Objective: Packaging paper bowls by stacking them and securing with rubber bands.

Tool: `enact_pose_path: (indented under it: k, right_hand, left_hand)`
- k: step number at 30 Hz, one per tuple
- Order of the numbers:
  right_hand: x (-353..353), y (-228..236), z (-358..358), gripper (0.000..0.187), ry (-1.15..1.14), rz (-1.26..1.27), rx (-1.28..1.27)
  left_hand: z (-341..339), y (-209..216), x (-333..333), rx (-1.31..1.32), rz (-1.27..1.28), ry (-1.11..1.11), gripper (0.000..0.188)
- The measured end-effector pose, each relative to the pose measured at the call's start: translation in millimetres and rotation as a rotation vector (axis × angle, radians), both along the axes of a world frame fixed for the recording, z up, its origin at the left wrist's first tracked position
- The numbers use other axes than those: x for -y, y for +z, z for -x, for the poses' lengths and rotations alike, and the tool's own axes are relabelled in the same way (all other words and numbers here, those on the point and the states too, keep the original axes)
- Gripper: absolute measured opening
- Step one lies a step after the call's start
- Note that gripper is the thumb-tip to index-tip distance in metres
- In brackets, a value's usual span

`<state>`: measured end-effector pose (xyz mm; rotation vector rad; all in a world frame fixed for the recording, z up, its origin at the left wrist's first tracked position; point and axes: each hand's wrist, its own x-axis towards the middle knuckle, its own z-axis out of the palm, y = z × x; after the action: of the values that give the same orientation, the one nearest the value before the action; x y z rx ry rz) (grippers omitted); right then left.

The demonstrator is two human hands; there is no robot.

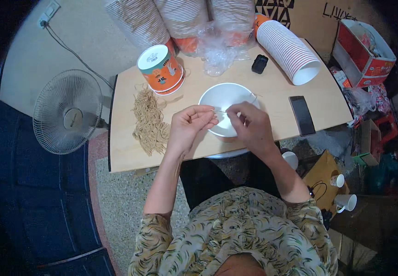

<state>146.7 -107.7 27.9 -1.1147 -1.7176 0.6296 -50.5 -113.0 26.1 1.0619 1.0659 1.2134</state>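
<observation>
The left hand and right hand are pinching a thin string in their fingertips, likely keeping it straight, over the white paper tub right of the tan string pile.

Hands close together; fingertips in pinches

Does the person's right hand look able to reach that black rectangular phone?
Probably yes: only pale tabletop lies between the right hand and the phone, though that hand seems to pinch a thin strand.
</observation>
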Motion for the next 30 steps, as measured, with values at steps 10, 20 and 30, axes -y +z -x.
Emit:
enact_pose_path:
  k: [10, 20, 30]
  right_hand:
    - [-0.2, -19.5, 11.0, 0.006, 0.004, -0.232, 0.076]
    - [2.4, -19.2, 15.1, 0.003, -0.018, -0.222, 0.024]
    - [17.1, -11.2, 10.0, 0.014, -0.117, -0.292, -0.014]
  left_hand:
    - [-1.8, -1.7, -0.8, -0.009, 0.059, -0.073, 0.016]
    - [-4.6, 1.3, 4.9, 0.069, 0.065, -0.057, 0.015]
    - [-5.8, 1.5, 5.6, 0.141, 0.105, -0.042, 0.018]
